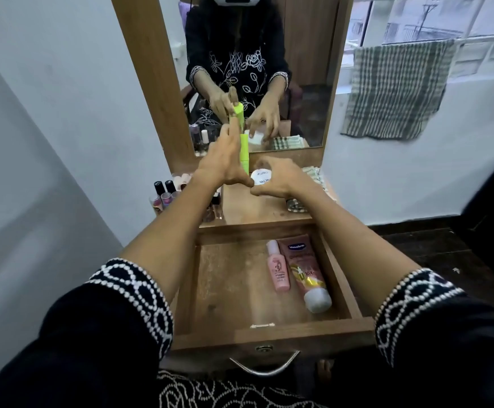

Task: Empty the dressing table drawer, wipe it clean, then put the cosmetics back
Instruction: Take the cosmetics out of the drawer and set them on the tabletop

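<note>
The wooden drawer (275,334) is pulled out below me. Inside it lie a small pink bottle (278,267) and a pink Vaseline tube (306,272) side by side, toward its right. On the dressing table top (248,207), my left hand (225,163) holds an upright bright green bottle (244,150) close to the mirror, fingers reaching up along it. The mirror shows them wrapping its far side. My right hand (284,178) curls over a round white jar (262,178) just right of the green bottle.
Several nail polish bottles (166,192) crowd the table's left side. A folded checked cloth (313,175) lies at the back right, with a small glass dish (295,206) in front of it. A checked towel (396,89) hangs by the window. The drawer handle (265,368) is near my lap.
</note>
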A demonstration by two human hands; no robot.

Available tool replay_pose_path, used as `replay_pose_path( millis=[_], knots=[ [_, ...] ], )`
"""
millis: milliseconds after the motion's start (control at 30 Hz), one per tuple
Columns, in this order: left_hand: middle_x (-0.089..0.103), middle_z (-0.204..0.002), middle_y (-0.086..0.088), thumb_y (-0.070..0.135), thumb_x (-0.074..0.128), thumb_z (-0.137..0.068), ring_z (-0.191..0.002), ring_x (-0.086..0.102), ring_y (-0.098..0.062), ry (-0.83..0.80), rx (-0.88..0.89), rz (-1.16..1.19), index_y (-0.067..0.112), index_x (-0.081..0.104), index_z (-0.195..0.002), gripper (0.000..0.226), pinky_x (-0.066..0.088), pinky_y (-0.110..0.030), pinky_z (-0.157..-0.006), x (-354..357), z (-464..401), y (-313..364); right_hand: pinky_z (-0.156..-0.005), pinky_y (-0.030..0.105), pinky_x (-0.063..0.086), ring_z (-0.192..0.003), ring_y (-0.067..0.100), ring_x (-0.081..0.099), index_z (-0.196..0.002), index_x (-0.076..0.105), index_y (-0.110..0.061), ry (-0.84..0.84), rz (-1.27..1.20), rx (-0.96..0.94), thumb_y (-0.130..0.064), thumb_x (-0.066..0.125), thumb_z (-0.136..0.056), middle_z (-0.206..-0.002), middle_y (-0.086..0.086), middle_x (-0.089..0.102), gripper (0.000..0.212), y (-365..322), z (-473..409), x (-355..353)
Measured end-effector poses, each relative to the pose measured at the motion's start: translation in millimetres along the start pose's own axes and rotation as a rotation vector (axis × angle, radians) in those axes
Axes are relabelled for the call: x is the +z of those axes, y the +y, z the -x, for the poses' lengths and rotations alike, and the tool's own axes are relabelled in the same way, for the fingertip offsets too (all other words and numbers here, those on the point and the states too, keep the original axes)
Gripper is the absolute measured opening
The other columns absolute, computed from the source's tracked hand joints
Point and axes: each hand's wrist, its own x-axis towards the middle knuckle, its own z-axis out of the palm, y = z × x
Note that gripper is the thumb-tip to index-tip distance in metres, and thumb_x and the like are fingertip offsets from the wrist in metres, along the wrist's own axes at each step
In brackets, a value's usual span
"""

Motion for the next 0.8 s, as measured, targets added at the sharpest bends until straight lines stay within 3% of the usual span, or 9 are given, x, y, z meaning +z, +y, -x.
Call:
replay_pose_path(
  millis=[200, 467, 800],
  knots=[
    [0.036, -0.124, -0.011, 0.015, 0.089, -0.052, -0.116, 0.045, -0.039, -0.05, -0.184, 0.048, 0.013, 0.03, -0.128, 0.096, 0.044, -0.05, -0.087, 21, -16, -11, -0.084, 0.031, 0.045, -0.112, 0.027, 0.055, -0.117, 0.058, -0.022, -0.069, 0.109, 0.019, -0.04, 0.073, -0.066, -0.122, 0.006, 0.062, 0.056, -1, -34, 12],
    [0.037, -0.125, -0.017, 0.008, 0.078, -0.069, -0.113, 0.048, -0.041, -0.109, -0.219, 0.139, 0.015, 0.027, -0.133, 0.083, 0.045, -0.054, -0.092, 25, -33, -23, -0.089, 0.034, 0.049, -0.114, 0.028, 0.055, -0.122, 0.061, -0.02, -0.112, 0.099, 0.068, -0.038, 0.076, -0.065, -0.124, 0.008, 0.06, 0.061, -4, -57, 15],
    [0.038, -0.127, -0.018, 0.001, 0.071, -0.075, -0.116, 0.047, -0.039, -0.183, -0.273, 0.136, 0.013, 0.027, -0.132, 0.073, 0.044, -0.048, -0.096, 36, -42, -25, -0.086, 0.035, 0.052, -0.106, 0.028, 0.058, -0.108, 0.067, -0.011, -0.113, 0.092, 0.126, -0.03, 0.076, -0.067, -0.116, 0.01, 0.062, 0.047, 3, -72, 23]
  ],
)
